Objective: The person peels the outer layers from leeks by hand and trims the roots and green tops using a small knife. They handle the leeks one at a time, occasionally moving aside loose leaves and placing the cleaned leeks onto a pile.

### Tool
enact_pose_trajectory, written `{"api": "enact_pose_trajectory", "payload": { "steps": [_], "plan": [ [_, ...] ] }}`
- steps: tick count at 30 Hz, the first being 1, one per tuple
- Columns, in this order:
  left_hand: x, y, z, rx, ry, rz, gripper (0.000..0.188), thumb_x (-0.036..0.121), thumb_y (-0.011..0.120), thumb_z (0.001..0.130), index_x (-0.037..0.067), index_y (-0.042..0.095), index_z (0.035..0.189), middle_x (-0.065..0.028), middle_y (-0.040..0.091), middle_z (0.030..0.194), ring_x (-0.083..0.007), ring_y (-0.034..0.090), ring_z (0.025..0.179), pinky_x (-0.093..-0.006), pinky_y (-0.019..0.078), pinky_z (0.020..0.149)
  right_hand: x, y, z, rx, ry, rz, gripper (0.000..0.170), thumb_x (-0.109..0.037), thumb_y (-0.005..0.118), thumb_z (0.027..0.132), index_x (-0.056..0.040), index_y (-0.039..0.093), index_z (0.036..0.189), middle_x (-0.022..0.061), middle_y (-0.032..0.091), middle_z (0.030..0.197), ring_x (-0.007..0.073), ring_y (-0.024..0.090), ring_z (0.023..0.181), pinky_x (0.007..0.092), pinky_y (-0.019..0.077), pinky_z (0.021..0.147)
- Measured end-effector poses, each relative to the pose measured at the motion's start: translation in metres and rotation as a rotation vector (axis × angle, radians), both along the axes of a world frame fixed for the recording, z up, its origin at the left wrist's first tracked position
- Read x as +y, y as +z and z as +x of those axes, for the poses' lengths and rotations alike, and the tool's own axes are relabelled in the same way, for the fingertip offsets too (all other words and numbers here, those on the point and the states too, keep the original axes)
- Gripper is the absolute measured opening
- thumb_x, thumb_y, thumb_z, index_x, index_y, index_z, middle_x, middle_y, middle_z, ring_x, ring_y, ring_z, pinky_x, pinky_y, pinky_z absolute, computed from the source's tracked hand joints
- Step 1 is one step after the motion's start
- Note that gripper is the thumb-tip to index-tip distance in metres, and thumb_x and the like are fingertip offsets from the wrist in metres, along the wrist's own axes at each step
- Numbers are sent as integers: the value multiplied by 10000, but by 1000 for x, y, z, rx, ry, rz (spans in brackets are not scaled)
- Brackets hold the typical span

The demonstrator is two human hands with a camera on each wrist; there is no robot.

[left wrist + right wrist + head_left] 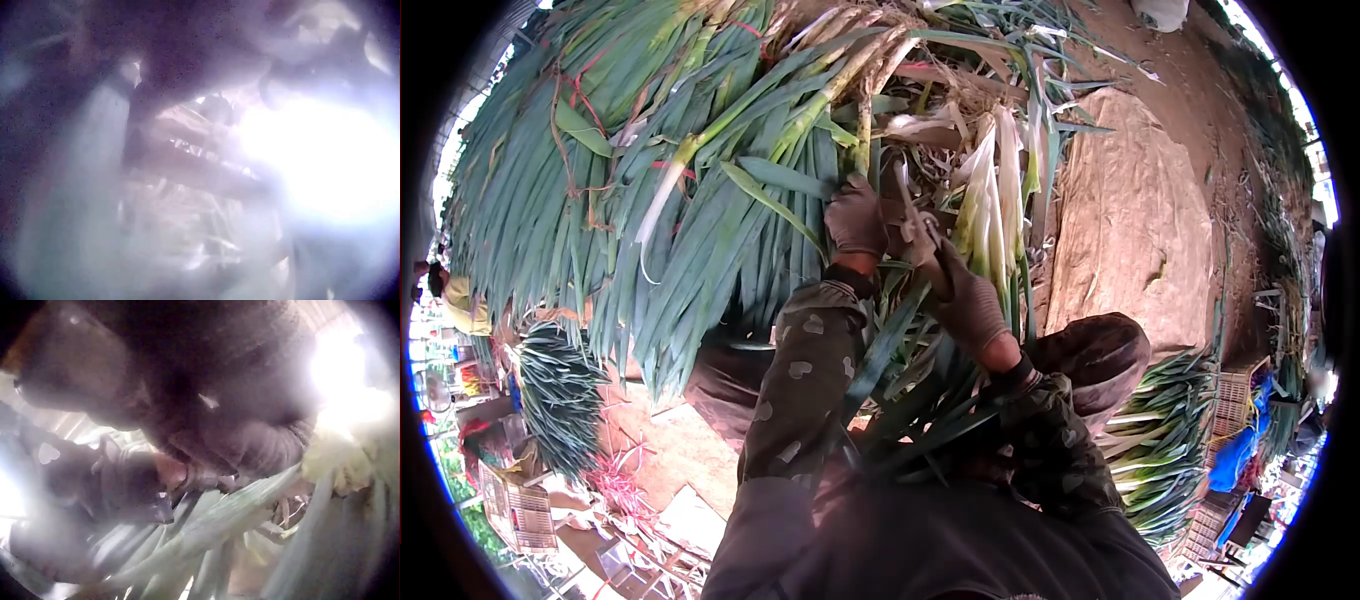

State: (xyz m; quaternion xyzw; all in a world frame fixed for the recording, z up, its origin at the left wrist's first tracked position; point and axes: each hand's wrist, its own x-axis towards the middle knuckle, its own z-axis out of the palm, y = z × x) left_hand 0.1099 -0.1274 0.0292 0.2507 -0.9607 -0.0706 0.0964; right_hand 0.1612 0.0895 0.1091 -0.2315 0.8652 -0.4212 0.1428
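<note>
In the head view, my gloved left hand (857,220) has its fingers curled round the lower end of a long green onion stalk (863,135), beside the big pile. To its right my gloved right hand (972,308) grips a slim, pale tool-like piece (916,228) with a narrow upper end; its exact kind I cannot tell. Peeled white green onions (996,195) lie just beyond the right hand, leaves pointing toward me. The left wrist view is hazed by glare. In the right wrist view, the gloved hand (250,447) is close over pale green leaves (231,515).
A large heap of green onions (530,190) covers the left. Tan sacking (1135,220) lies on the right. Trimmed bundles stand at lower left (555,390) and lower right (1165,440). Plastic crates (520,510) and red ties (622,490) are farther out; my bent knees flank the work.
</note>
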Motion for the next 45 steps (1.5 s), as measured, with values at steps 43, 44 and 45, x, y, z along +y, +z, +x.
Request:
{"api": "enact_pose_trajectory", "payload": {
  "steps": [43, 44, 45],
  "plan": [
    [-22, 343, -146, 502, -757, -104, 441, 385, 589, 959, 63, 597, 1261, -147, 680, 1135, -238, 689, 974, -430, 537, 849, 99, 34, 7, -185, -200, -156, 810, -79, 675, 754, 43, 351, 1486, 256, 636, 1232, 279, 654, 1143, 343, 503, 946],
    [-39, 325, -156, 451, -686, -173, 448, 390, 577, 969, 65, 590, 1278, -155, 678, 1148, -242, 692, 981, -443, 539, 860, 97, 33, 9, -188, -170, -157, 805, -84, 675, 755, 36, 358, 1486, 243, 653, 1173, 248, 661, 1076, 335, 512, 910],
    [-58, 295, -161, 358, -620, -233, 455, 395, 564, 979, 67, 582, 1294, -163, 676, 1161, -247, 694, 989, -456, 542, 870, 94, 34, 11, -188, -141, -155, 800, -89, 675, 757, 30, 365, 1485, 230, 670, 1114, 217, 669, 1009, 328, 521, 874]
  ]
}}
